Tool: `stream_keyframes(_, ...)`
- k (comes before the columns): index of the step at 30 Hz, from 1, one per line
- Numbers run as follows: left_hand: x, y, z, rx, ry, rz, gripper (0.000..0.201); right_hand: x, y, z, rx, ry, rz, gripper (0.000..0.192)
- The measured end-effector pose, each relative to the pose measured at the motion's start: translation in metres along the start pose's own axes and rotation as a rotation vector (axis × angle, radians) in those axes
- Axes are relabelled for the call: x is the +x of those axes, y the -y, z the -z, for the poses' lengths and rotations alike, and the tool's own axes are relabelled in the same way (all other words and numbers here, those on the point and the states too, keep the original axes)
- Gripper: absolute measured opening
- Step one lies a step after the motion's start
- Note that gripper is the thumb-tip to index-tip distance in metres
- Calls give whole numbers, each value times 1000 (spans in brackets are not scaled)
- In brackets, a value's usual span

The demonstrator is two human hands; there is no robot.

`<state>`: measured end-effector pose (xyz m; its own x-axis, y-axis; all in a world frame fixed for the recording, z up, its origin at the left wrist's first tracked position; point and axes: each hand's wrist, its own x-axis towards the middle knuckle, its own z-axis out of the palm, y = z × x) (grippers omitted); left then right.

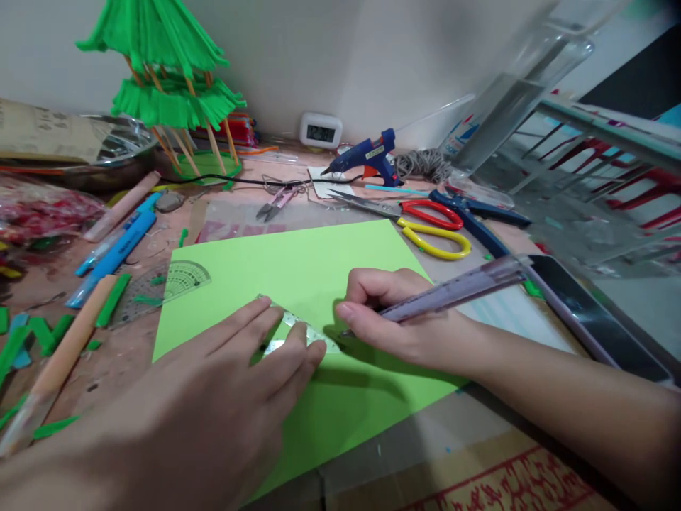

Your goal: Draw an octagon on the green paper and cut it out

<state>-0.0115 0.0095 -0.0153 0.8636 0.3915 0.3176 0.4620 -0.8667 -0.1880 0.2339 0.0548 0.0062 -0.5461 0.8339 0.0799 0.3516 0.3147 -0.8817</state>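
Note:
A sheet of lime-green paper [340,262] lies on the table in front of me. My left hand [234,383] rests flat with spread fingers on a clear set square [287,323], pressing it against the paper. My right hand [404,319] is closed round a pale purple pen [452,289]. The pen's tip touches or nearly touches the paper by the set square's right corner; the exact contact is too small to tell. A clear protractor [184,280] lies partly over the sheet's left edge.
Behind the sheet are scissors [430,213] with red and yellow handles, blue pliers [473,213], a blue glue gun [367,156] and a digital clock [320,130]. A green tiered model [159,92] stands back left. Blue markers [120,248] lie left, a phone [596,312] right.

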Motion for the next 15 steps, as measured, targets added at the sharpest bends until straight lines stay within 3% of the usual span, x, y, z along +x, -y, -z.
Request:
stream_keyframes(7, -15, -1, -10, -22, 88, -4, 56, 0, -1, -1, -36, 25, 17, 33)
stream_keyframes(15, -16, -4, -13, -63, 38, 8, 48, -1, 0, 1, -31, 70, -23, 31)
